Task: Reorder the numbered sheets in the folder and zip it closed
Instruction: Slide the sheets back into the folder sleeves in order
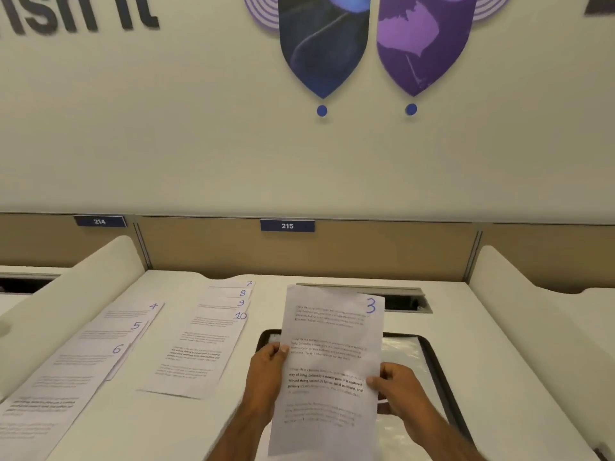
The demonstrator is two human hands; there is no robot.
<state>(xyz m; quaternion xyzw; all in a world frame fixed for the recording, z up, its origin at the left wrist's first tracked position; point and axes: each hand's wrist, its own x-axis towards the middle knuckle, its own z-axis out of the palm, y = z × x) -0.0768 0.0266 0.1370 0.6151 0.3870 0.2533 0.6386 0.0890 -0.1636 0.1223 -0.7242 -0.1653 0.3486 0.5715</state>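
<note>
Left hand (266, 369) and right hand (397, 389) pinch sheet 3 (332, 331) by its side edges, tilted up over the folder (404, 356) beneath them. I judge that's to read its number. Fanned piles 4–6 (100, 347) and 7–10 (206, 344) lie on the bench (149, 427) to their left.

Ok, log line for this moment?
left hand, right hand: hold sheet 3 over folder | sheets 4-6: fanned, far left | sheets 7-10: fanned, centre-left

The raised sheet (332, 361) bears a handwritten 3. Three sheets (76, 364) by the left edge of the surface (133, 427) read 4, 5, 6; the fanned stack (199, 344) beside them reads 7, 8, 9, 10. One partition plate (99, 221) reads 214, a second plate (287, 225) 215. The wall lettering (83, 15), cut off, shows "ish it".
</note>
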